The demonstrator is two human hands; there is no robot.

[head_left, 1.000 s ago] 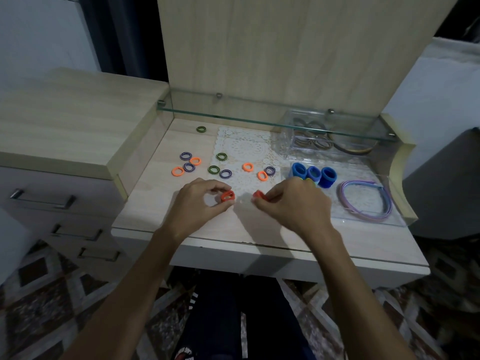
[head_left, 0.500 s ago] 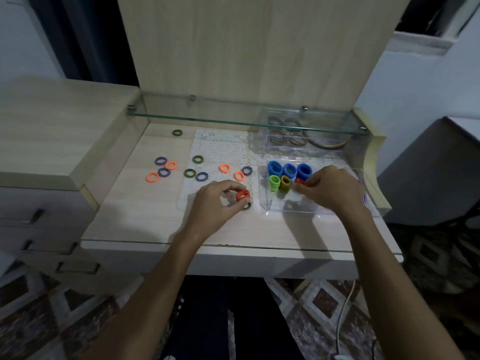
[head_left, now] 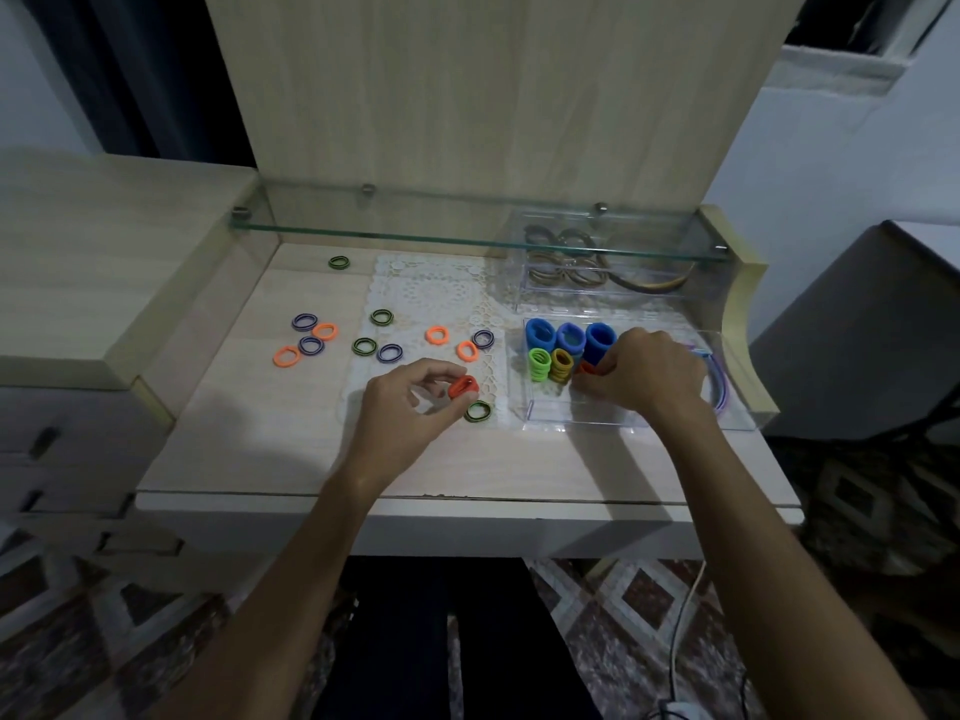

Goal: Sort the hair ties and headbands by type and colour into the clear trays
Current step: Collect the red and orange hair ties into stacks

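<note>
Two hands at frame centre. Left hand point(head_left: 400, 407) pinches a red-orange elastic hair tie point(head_left: 463, 388) between thumb and fingertips, just above a green-black tie point(head_left: 478, 411) on the pale wood desk point(head_left: 249, 439). Right hand point(head_left: 644, 376), fingers closed on another orange tie point(head_left: 586, 367), sits inside the clear plastic tray point(head_left: 582, 415) at centre right, beside blue ties point(head_left: 569, 339).

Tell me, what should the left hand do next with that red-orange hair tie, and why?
Probably carry the red-orange hair tie held in the left hand rightward to the near clear tray, where the right hand is setting one of the same colour beside the green stack.
</note>
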